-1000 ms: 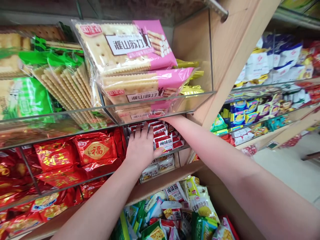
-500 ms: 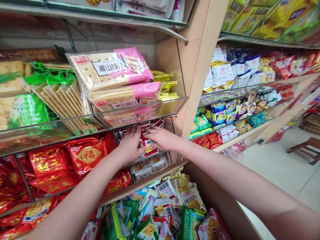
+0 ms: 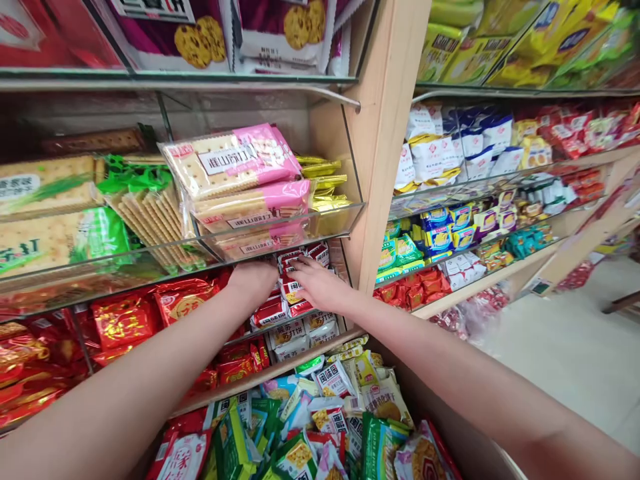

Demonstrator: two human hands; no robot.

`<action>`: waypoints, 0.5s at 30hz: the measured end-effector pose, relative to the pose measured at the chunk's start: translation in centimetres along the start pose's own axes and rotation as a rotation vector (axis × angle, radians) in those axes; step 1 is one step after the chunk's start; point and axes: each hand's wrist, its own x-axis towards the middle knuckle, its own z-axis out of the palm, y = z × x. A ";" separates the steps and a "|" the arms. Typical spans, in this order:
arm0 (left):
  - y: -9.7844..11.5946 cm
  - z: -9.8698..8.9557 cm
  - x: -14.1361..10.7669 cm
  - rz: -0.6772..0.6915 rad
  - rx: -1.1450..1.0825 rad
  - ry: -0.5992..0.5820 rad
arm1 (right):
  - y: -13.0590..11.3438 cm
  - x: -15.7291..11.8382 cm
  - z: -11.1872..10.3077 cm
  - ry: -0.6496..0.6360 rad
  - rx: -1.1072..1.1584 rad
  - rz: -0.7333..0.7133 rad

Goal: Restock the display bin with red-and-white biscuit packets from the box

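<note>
Head view: red-and-white packets lie stacked in a lower shelf compartment, glossy, with cracker pictures and labels reading 闽味园. The right hand rests on them, fingers extended and parted. The left hand is just beside it, at the left of the stack; its fingertips are hidden, so its grip cannot be determined. The 2 hands are apart. Above, pink-and-cream packs read 淮山苏打. Below, white packets read 苏打饼. In the carton, 1 green packet reads SODA.

Bright, even light; glints on the red packets; upper right edge soft, stretched
</note>
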 end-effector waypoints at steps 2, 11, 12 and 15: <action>0.3 -0.1 -1.1 -0.001 0.094 0.004 | -0.1 -0.5 0.1 0.040 0.045 -0.003; 1.7 -0.2 -8.1 0.111 0.128 0.038 | 0.2 -1.2 0.0 0.143 0.214 0.107; 1.9 0.2 -9.0 0.113 0.106 0.018 | 0.2 -1.3 -0.1 0.153 0.227 0.135; 2.3 1.5 -10.6 0.087 0.046 -0.027 | -0.4 -1.4 -0.6 0.173 0.254 0.202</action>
